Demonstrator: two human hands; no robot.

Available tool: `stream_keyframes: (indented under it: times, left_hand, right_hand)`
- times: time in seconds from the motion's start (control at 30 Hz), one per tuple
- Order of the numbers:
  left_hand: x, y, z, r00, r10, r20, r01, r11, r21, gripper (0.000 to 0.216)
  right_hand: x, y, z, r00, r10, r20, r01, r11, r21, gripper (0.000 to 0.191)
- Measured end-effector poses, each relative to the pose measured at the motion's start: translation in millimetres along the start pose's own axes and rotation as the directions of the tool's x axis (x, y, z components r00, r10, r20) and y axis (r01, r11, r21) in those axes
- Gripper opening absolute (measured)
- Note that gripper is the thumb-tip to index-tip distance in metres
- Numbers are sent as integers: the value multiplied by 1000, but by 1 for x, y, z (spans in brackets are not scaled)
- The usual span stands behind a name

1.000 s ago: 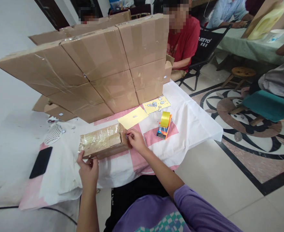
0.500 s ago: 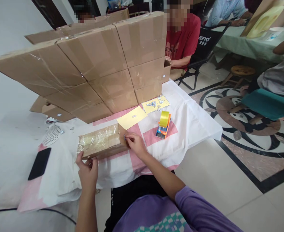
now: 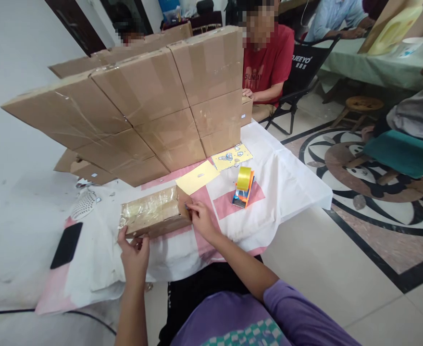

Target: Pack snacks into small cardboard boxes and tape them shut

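Half-curled left fingers (image 3: 123,231) are holding a carton (image 3: 157,215), ideally firmly; nearly closed right fingers (image 3: 195,206) are pinching an indistinct piece (image 3: 186,205) at its end.

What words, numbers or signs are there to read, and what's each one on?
"JEEYO", after an unclear letter: black folding chair; marks below unreadable.
"SUN", a blurred letter, then "AY": red T-shirt.
Too small to read: white labels on the back boxes, and white marks on the black trousers.
Too blurred: blue print on the white cup.
Taped cardboard box in front: no words I can read.
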State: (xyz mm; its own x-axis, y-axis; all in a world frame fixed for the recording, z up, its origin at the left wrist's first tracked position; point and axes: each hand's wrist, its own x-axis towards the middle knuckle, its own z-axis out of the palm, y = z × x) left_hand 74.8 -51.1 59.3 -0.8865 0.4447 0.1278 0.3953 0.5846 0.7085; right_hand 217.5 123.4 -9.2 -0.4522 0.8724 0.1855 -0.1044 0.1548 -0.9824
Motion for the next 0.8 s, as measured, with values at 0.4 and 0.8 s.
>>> stream_keyframes:
  times: [0.4,0.8]
  left_hand:
    - [1,-5,5,998,59,-18,-59,998,-18,83]
    - [3,-14,5,993,114,4,-114,993,-18,81]
  right_hand:
    - [-26,6,-6,989,-45,139,63,990,-128,70]
    - [-1,7,-12,984,95,151,-73,987,-146,78]
